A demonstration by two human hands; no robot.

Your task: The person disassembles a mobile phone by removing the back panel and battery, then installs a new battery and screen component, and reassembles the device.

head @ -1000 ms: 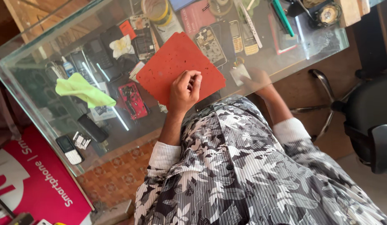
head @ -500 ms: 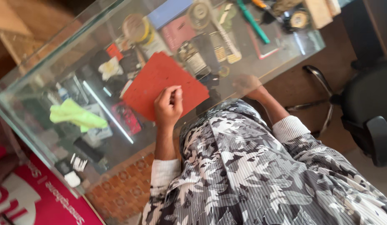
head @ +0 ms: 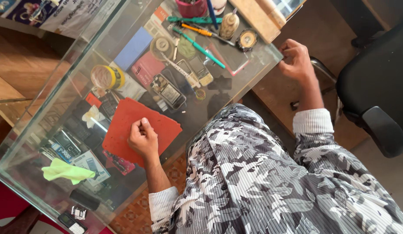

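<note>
Rough red-orange mat [head: 127,119] (roughly square, one corner hidden), flat on the glass counter [head: 253,78].

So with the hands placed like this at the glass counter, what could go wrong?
The left hand presses a fist on the red mat; if it slides, the mat could push the phone beside it. The right hand grips the counter's corner near loose tools; a jolt might roll the green screwdriver off the edge.

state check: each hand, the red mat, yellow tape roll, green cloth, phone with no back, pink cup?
left hand: loosely closed, resting on the mat
right hand: fingers curled, off the glass counter, holding nothing visible
red mat: flat
yellow tape roll: lying flat
green cloth: crumpled
open-backed phone: back off
pink cup: upright, holding tools
</note>
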